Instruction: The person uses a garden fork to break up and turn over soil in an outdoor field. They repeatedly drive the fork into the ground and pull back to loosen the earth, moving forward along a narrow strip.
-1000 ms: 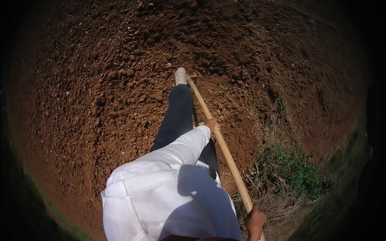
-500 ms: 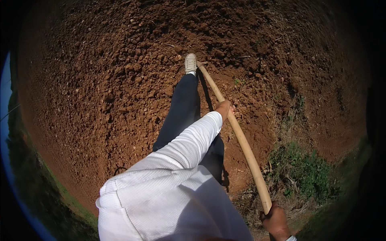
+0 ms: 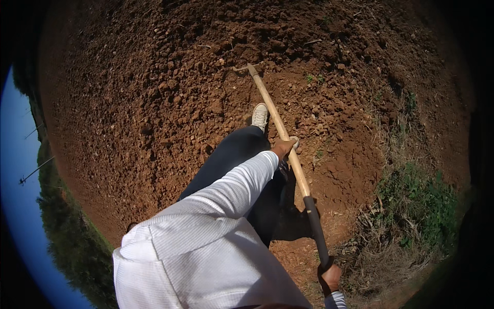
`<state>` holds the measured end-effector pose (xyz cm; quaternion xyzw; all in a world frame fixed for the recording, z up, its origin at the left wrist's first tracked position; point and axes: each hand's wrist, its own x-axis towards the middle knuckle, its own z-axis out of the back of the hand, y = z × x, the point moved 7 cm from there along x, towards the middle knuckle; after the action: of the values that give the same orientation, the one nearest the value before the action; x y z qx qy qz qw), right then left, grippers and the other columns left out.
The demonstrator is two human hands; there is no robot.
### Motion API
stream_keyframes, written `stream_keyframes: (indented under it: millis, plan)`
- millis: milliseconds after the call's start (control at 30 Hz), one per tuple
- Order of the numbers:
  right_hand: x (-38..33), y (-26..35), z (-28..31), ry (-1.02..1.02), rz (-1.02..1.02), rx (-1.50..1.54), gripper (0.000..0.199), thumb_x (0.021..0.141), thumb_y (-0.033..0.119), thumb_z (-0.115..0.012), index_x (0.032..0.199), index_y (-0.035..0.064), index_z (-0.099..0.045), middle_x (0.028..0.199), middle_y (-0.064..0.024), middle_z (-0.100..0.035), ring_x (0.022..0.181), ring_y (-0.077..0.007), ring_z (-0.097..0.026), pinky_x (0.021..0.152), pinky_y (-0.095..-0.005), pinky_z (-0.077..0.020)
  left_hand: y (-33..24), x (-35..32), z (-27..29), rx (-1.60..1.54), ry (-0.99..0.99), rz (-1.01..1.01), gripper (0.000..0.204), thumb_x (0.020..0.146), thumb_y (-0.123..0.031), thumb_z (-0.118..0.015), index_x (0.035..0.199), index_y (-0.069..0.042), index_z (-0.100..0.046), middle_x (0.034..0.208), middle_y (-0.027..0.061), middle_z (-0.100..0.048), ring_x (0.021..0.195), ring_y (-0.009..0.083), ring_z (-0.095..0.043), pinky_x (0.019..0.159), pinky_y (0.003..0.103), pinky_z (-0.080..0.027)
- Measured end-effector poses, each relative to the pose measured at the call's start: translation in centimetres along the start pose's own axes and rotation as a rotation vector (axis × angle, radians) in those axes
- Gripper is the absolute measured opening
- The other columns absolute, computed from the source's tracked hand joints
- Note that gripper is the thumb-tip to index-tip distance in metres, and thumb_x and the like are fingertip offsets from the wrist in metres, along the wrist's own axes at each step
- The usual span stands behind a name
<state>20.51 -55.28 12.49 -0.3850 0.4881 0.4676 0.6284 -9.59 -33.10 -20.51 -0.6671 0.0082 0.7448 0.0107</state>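
Observation:
A long wooden tool handle (image 3: 280,129) runs from the lower right up to its head (image 3: 242,67) resting in the red clods. My left hand (image 3: 284,147), at the end of a white sleeve, grips the handle about halfway along. My right hand (image 3: 330,277) holds the handle's near end at the bottom edge of the picture. My leg in dark trousers and a white shoe (image 3: 260,116) stands just left of the handle, on the tilled soil (image 3: 154,103).
Lumpy red-brown earth fills most of the view. A patch of green weeds (image 3: 419,201) and dry grass (image 3: 381,257) lies at the lower right. Trees and sky show at the left rim.
The tool head has reached farther forward into the soil, past my shoe. My view has tilted, so more sky shows on the left. Both hands have kept their grip.

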Motion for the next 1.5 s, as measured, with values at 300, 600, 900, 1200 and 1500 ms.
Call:
stream_keyframes:
  millis: [300, 600, 900, 1200, 1500]
  plan:
    - [6.7, 1.5, -15.1, 0.121, -0.394, 0.27, 0.018, 0.083, 0.016, -0.061, 0.094, 0.0034, -0.053, 0.085, -0.0128, -0.062, 0.075, -0.025, -0.062, 0.067, -0.0406, -0.0523, 4.4, 6.2, 7.6, 0.192, 0.041, 0.098, 0.065, 0.077, -0.046, -0.065, 0.111, 0.006, -0.049, 0.119, 0.02, -0.046, 0.107, 0.0325, -0.05, 0.083, 0.043, -0.047]
    - [-2.6, 4.6, -5.9, -0.178, -0.401, 0.117, 0.025, 0.074, 0.032, -0.063, 0.07, 0.0099, -0.053, 0.06, -0.007, -0.056, 0.054, -0.0232, -0.056, 0.051, -0.0373, -0.0452, -1.2, 8.9, 4.3, -0.594, 0.174, 0.102, 0.02, 0.084, -0.021, -0.057, 0.072, -0.008, -0.047, 0.057, 0.0016, -0.049, 0.047, 0.0137, -0.049, 0.046, 0.029, -0.048]
    - [-3.1, -3.5, -7.4, -0.12, -0.468, 0.001, 0.021, 0.072, 0.024, -0.066, 0.077, 0.0049, -0.059, 0.059, -0.0087, -0.058, 0.045, -0.0207, -0.051, 0.05, -0.035, -0.0462, 0.4, 1.6, 1.9, -0.561, 0.029, 0.033, 0.015, 0.08, -0.01, -0.058, 0.078, -0.002, -0.045, 0.056, 0.0046, -0.049, 0.045, 0.0159, -0.051, 0.045, 0.03, -0.05]
    - [1.8, 1.3, -8.0, -0.116, -0.185, 0.373, 0.021, 0.07, 0.021, -0.068, 0.08, 0.0049, -0.058, 0.07, -0.0136, -0.062, 0.063, -0.0272, -0.061, 0.059, -0.0409, -0.0495, -6.0, -4.2, 11.7, -0.309, -0.217, -0.286, 0.024, 0.075, -0.015, -0.064, 0.085, 0.003, -0.053, 0.064, 0.0109, -0.055, 0.055, 0.0212, -0.059, 0.047, 0.033, -0.05]
    - [-11.3, -1.1, 0.5, -0.58, -0.186, 0.167, 0.026, 0.067, 0.024, -0.073, 0.074, 0.0072, -0.055, 0.069, -0.0103, -0.057, 0.065, -0.0279, -0.057, 0.064, -0.0391, -0.0468, -5.9, -13.6, 8.9, -0.661, -0.112, -0.193, 0.013, 0.081, -0.013, -0.055, 0.076, -0.005, -0.045, 0.06, 0.0021, -0.045, 0.048, 0.0124, -0.047, 0.045, 0.028, -0.046]
